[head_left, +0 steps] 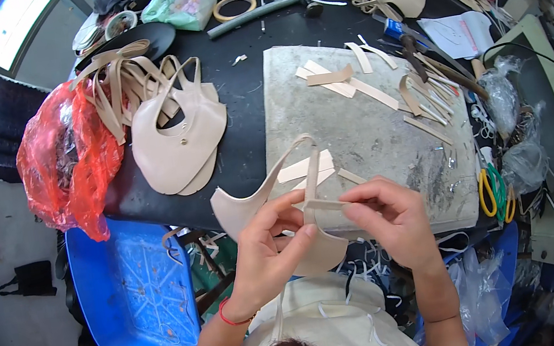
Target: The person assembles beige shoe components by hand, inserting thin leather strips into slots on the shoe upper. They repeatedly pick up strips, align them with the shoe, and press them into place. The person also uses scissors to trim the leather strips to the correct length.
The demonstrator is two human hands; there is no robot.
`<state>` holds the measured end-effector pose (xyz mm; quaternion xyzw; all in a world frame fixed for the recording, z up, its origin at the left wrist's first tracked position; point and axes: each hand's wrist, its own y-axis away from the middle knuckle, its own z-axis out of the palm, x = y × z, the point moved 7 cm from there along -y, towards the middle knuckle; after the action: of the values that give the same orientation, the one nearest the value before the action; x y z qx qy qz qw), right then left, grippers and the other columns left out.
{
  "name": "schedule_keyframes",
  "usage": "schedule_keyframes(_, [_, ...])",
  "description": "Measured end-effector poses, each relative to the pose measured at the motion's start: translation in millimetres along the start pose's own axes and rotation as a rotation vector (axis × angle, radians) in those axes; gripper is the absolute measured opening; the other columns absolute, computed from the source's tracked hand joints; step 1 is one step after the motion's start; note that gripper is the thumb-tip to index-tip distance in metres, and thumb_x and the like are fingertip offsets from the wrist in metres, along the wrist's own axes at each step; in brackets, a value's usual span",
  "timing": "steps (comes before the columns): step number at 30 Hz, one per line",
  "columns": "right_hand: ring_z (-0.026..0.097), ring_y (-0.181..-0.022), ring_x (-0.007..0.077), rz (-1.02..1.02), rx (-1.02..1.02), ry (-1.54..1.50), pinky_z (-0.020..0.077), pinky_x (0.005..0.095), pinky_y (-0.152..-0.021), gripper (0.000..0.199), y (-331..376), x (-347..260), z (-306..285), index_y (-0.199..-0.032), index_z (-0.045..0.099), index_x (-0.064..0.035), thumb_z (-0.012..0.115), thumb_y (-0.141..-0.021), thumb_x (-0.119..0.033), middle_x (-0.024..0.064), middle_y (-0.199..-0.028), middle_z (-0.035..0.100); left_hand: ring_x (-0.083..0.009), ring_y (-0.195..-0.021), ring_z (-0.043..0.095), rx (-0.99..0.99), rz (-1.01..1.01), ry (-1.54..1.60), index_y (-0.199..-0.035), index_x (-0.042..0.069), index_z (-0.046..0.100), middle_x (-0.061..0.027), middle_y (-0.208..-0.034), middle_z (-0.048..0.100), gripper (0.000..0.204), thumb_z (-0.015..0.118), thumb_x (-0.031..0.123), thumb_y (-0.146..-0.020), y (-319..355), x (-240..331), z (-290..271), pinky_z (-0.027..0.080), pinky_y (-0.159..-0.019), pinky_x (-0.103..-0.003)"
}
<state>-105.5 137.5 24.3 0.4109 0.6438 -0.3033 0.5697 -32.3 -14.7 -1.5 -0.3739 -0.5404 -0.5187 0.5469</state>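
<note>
A beige leather-like piece with a curved cut-out and a looped strap (300,143) hangs between my hands, over the near edge of the board. My left hand (267,255) is closed on this piece (234,210) beside the base of the strap. My right hand (396,224) pinches the end of a short beige strip (325,204) that lies across the strap. Part of the piece is hidden behind my left fingers. To the left lie similar beige pieces (173,152), stacked, with small metal studs on the top one.
A worn grey board (372,153) carries loose beige strips (375,95). Beyond are a hammer (256,16) and a yellow ring (234,8). Scissors (486,191) hang at the right. A red plastic bag (69,165) and blue tub (89,289) are on the left.
</note>
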Motion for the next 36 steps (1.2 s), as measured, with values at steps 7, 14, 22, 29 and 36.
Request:
schedule_keyframes(7, [0.061,-0.068,0.0098,-0.008,-0.044,0.065,0.0486,0.0215,-0.06,0.012,-5,-4,8,-0.092,0.066,0.0019,0.065,-0.082,-0.005,0.0075,-0.083,0.061,-0.0142,-0.087,0.063,-0.001,-0.02,-0.046,-0.114,-0.002,0.056,-0.0101,-0.099,0.061,0.035,0.066,0.002,-0.081,-4,-3,10,0.057,-0.071,-0.027])
schedule_keyframes(14, [0.058,-0.068,0.0076,0.058,-0.05,0.059,0.0462,0.0197,-0.057,0.011,-4,0,12,-0.091,0.064,0.0035,0.064,-0.082,-0.003,0.0057,-0.083,0.058,-0.0143,-0.089,0.063,-0.023,0.002,-0.074,-0.114,-0.002,0.057,-0.0085,-0.097,0.061,0.032,0.064,0.002,-0.083,-2,-1,10,0.055,-0.076,-0.027])
schedule_keyframes(22, [0.053,-0.066,0.0056,0.038,-0.2,0.028,0.0423,0.0201,-0.054,0.007,0,5,16,-0.088,0.063,0.0026,0.063,-0.083,-0.002,0.0033,-0.08,0.056,-0.011,-0.082,0.061,0.037,-0.179,0.364,-0.114,-0.005,0.054,-0.0056,-0.091,0.062,0.027,0.058,0.008,-0.091,2,-25,7,0.053,-0.072,-0.026])
schedule_keyframes(29, [0.05,-0.06,0.0074,-0.006,-0.148,0.073,0.0398,0.0214,-0.051,0.007,4,1,18,-0.088,0.065,0.0009,0.063,-0.083,-0.003,0.0038,-0.079,0.056,-0.0116,-0.084,0.061,0.034,-0.178,0.286,-0.114,-0.006,0.056,-0.0076,-0.095,0.063,0.027,0.058,0.007,-0.091,9,-33,13,0.052,-0.074,-0.025])
schedule_keyframes(36, [0.064,-0.069,0.0135,0.01,0.068,0.219,0.0507,0.025,-0.059,0.021,18,-4,17,-0.096,0.051,0.0007,0.066,-0.082,-0.002,0.0097,-0.081,0.064,-0.0113,-0.09,0.06,0.002,-0.145,0.257,-0.114,-0.007,0.058,-0.0097,-0.101,0.064,0.027,0.058,0.006,-0.091,14,-36,13,0.049,-0.078,-0.023])
